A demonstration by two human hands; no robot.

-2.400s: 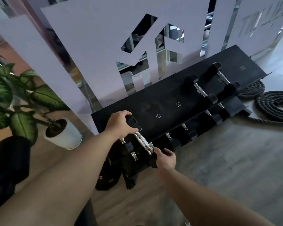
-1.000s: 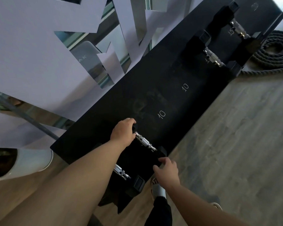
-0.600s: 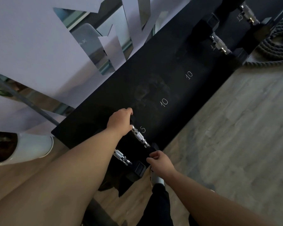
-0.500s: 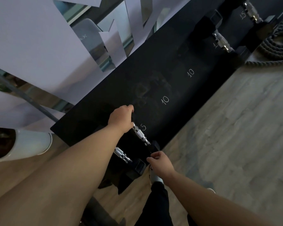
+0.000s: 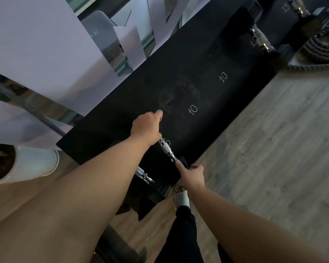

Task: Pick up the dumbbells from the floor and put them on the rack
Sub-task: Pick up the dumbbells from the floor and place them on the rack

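You are at the setting-down step: the dumbbell (image 5: 166,149) lies across the rack (image 5: 188,95) at its near left end, on the spot chalked with a figure that your wrist partly hides. Your left hand (image 5: 147,128) is curled over the far head of it, fingers pressed together and bent round — the head itself is under your palm. Your right hand (image 5: 193,172) rests on the near head at the rack's front edge, index finger stretched toward the bar, the other fingers folded. Whether it truly grips or only steadies, I cannot tell.

The next move, as I judge it, calls for letting go with both hands only once the weight sits still and cannot roll forward.

A second dumbbell (image 5: 144,174) shows just below, mostly covered by your left forearm. The rack's lower tier is dark and hard to read — the right end is cut off.
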